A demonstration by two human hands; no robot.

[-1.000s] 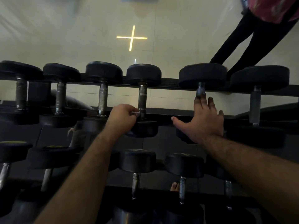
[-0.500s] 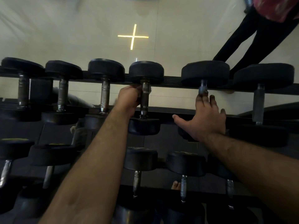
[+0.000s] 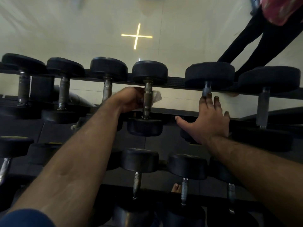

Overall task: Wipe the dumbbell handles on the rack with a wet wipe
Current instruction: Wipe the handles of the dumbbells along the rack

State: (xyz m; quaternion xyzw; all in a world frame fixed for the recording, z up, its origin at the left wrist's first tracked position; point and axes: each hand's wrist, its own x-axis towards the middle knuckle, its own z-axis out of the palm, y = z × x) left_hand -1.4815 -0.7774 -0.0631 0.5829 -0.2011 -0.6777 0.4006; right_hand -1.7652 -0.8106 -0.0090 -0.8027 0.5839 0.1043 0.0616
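Far left on the upper tier of the rack: three dumbbells standing end-up, bare handles untouched for now. Next along, the left hand curled round the fourth dumbbell handle, pinching the wet wipe against the metal; a crumpled white corner poking out on the handle's right side. Hard to say how much of the wipe actually wraps the bar, since the frame is dim and the hand hides the near side. Further right, the right hand spread flat, fingers straight, fingertips up on the fifth dumbbell handle, thumb splayed out to the left, bracing rather than gripping. Beyond that, a sixth, larger dumbbell. Lower tier of dumbbells below the forearms. Upper right, another person's dark-clad legs.

Likely trouble: wipe slipping out of the pinch and dropping between the tiers, given the loose corner; only part of the bar cleaned if the stroke stops short of the collars; dumbbell rocking in its cradle under a hard rub.
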